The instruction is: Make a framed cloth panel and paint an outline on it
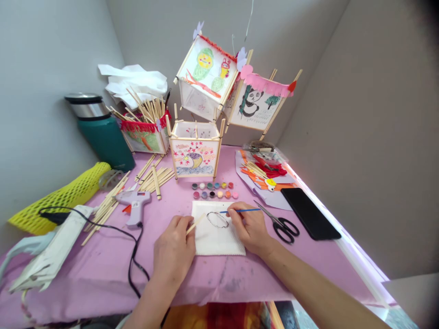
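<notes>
Right hand [249, 228]: fingers closed in a pen grip on a blue brush [247, 210], tip pointing left. Left hand [174, 244]: curled, thumb and fingers pinching a pale stick [197, 223], its far end angled up over the sheet [219, 246].

Sheet lies flat between the hands, white, close in front of the person. Left fingers at its left edge, right hand over its right side. A dark oval outline [217, 220] sits in its upper half, between stick end and brush. Brush tip is at the outline's upper right; can't tell if it touches or hovers.

Step, my read: brushing in a picture, early on, since one outline is all I can make out on the sheet. Next stroke would call for a light, steady tip and the sheet kept from sliding. Stick's role unclear. Smudge risk if the right hand drags.

Further out on the tabletop [192, 278]: two rows of paints [212, 194] just beyond the sheet, moon box [185, 170] behind them. Scissors [284, 226] then phone [310, 214] to the right. Glue gun [137, 205] to the left.
</notes>
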Motion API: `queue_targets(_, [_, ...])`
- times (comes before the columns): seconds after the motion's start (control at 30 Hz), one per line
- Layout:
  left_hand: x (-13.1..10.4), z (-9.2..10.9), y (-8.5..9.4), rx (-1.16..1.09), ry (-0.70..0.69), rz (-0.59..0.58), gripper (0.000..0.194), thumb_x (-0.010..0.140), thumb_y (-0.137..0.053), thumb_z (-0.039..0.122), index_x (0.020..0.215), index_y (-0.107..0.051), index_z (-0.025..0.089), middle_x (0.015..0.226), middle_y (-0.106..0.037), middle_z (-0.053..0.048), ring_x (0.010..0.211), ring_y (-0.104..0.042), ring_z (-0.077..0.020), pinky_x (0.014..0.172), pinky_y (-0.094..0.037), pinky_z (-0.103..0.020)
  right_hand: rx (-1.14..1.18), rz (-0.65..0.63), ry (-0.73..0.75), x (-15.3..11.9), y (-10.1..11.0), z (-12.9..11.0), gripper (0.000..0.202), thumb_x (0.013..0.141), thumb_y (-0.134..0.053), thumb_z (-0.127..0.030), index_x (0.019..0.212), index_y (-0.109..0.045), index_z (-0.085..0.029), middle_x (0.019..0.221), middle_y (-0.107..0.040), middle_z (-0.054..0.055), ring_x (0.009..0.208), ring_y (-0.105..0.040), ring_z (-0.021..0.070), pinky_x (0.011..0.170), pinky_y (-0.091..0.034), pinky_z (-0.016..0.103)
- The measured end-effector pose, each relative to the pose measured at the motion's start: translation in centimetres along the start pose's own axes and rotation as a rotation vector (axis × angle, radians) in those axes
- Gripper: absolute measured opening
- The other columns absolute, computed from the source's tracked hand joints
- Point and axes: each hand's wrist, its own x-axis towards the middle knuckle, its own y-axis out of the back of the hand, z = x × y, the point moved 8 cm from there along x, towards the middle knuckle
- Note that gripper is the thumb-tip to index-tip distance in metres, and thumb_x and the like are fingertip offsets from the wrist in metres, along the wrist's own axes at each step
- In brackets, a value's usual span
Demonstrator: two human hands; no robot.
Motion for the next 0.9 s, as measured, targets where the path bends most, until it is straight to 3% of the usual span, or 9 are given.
queue_targets(0.73, [-0.02,-0.02,0.02,0.003,-0.003,0.004,0.023,0.089,-0.041,0.023,0.102,-0.060,0.022,0.103,-0.064,-0.003,0.087,-0.062,-0.0185,0.071,-0.045,-0.028,0.005,-0.051,0.001,0.10,-0.38,-0.13,0.019,0.092,-0.041,-0.023,0.085,-0.058,-0.018,0.078,-0.066,0.005,0.068,-0.059,0.0160,0.065,-0.044,0.028])
queue_targets(0.9, [-0.06,-0.06,-0.04,0.001,-0.005,0.003,0.024,0.089,-0.040,0.023,0.104,-0.059,0.022,0.105,-0.063,-0.003,0.087,-0.062,-0.0191,0.072,-0.045,-0.030,-0.023,-0.011,0.006,0.03,-0.05,0.06,0.018,0.091,-0.042,-0.023,0.082,-0.057,-0.018,0.073,-0.064,0.005,0.065,-0.058,0.0161,0.063,-0.043,0.029])
